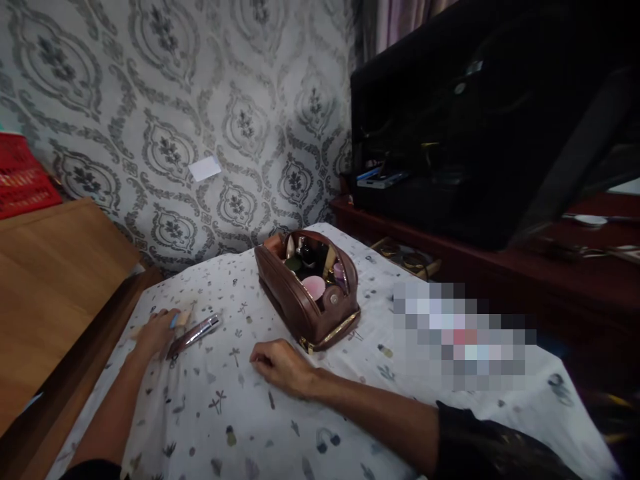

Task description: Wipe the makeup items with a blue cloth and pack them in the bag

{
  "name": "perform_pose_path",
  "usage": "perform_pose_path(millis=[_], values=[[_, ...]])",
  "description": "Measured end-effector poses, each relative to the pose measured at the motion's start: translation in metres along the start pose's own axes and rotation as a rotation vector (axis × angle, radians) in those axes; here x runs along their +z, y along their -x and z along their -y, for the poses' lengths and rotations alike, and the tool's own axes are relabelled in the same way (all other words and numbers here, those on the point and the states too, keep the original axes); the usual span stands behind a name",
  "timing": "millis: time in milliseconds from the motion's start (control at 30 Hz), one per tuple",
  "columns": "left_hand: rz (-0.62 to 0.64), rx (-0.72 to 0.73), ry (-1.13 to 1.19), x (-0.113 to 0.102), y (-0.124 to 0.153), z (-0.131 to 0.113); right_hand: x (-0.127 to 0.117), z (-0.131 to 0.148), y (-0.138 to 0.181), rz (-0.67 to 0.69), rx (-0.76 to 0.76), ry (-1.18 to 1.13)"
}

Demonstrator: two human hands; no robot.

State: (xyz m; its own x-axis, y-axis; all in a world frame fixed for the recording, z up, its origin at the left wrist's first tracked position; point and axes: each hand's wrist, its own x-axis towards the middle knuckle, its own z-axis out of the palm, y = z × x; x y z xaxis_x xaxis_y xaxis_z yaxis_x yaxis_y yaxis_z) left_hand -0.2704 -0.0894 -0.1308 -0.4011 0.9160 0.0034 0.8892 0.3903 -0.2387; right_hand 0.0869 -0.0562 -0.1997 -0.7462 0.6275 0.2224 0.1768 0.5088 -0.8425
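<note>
One boxy brown leather pouch (293,301), gold-zipped, gaping; my right hand (283,367) near, curled closed; my left hand (156,329), grip: cannot tell.

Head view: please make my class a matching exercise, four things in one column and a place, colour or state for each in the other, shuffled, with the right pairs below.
Things:
1. Bag
2. Tube
3. Right hand
4. Cloth

Descriptions:
A. Loosely curled
B. White with small prints
C. Brown and unzipped
D. Shiny, beside the left hand

Right pairs: 1-C, 2-D, 3-A, 4-B
</note>
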Motion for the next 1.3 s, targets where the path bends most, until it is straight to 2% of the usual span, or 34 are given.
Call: perform_pose_path(millis=[167, 300, 400, 500, 567, 667, 800, 933, 1167, 1300], values=[[-0.049, 0.163, 0.084, -0.018, -0.014, -0.061, 0.0, -0.002, -0.001, 0.002, 0.003, 0.062], [-0.062, 0.319, 0.131, -0.029, -0.014, -0.11, 0.0, 0.0, -0.001, 0.017, -0.001, 0.102], [-0.054, 0.465, 0.186, -0.029, -0.005, -0.14, -0.003, 0.003, 0.0, 0.035, -0.005, 0.114], [-0.044, 0.545, 0.227, -0.02, 0.009, -0.157, -0.005, 0.006, 0.0, 0.052, -0.003, 0.135], [-0.076, 0.561, 0.254, -0.012, 0.018, -0.158, -0.006, 0.007, 0.0, 0.06, 0.002, 0.143], [-0.178, 0.538, 0.261, -0.001, 0.032, -0.145, -0.007, 0.008, 0.001, 0.064, 0.009, 0.149], [-0.284, 0.329, 0.159, 0.011, 0.048, -0.117, -0.007, 0.01, 0.002, 0.063, 0.006, 0.155], [-0.207, 0.177, 0.124, 0.022, 0.06, -0.097, -0.007, 0.01, 0.003, 0.046, 0.012, 0.145], [-0.144, 0.107, -0.003, 0.007, 0.06, -0.098, -0.004, 0.005, 0.0, 0.026, 0.007, 0.097], [-0.109, 0.139, 0.017, 0.005, 0.054, -0.098, -0.004, 0.003, -0.001, 0.011, 0.02, 0.047]])
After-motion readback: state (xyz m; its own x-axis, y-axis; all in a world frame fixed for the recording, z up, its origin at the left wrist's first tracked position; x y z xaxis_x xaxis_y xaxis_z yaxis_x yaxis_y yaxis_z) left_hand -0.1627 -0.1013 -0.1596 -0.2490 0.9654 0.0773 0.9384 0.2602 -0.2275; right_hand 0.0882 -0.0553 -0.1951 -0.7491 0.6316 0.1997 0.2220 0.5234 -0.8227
